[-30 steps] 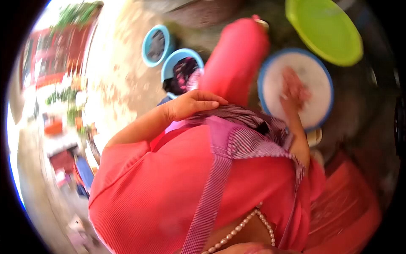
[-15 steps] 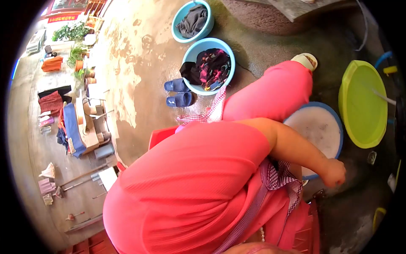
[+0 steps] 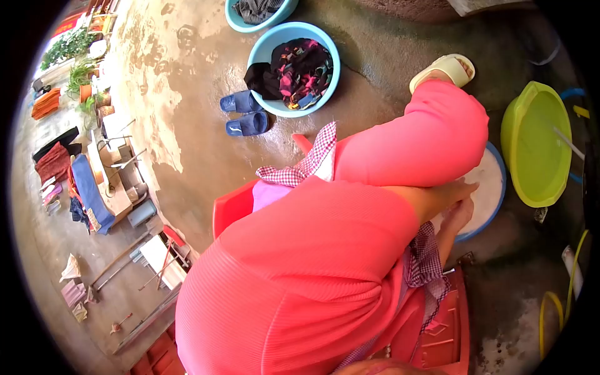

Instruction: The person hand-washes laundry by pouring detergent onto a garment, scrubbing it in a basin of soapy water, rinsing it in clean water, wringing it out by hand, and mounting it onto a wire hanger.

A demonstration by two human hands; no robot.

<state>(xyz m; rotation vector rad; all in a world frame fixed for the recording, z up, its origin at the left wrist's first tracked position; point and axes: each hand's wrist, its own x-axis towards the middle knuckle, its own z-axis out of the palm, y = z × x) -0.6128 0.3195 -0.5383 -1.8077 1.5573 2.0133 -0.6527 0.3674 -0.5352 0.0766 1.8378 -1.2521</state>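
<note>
My left hand (image 3: 462,190) is over the blue-rimmed basin (image 3: 501,181), which holds whitish, foamy water. Close below it and touching it is my right hand (image 3: 459,214), its fingers curled. Both hands look closed, and whatever lies between their fingers is too small or hidden to make out. My pink-clad knee and left forearm cover part of the basin. Right of the basin stands a lime-green tub (image 3: 540,147), tilted in view.
A light-blue basin (image 3: 334,81) of dark and pink clothes and another blue basin (image 3: 289,11) with grey cloth stand on the wet floor. Beside them lie blue slippers (image 3: 247,124). A yellow hose (image 3: 542,322) is at the lower right, a red chair (image 3: 228,212) under me.
My left hand has come back from beyond the basin's lower edge to its inside, meeting my right hand, which was hidden half a second ago. The view has shifted, and the green tub looks nearer the basin.
</note>
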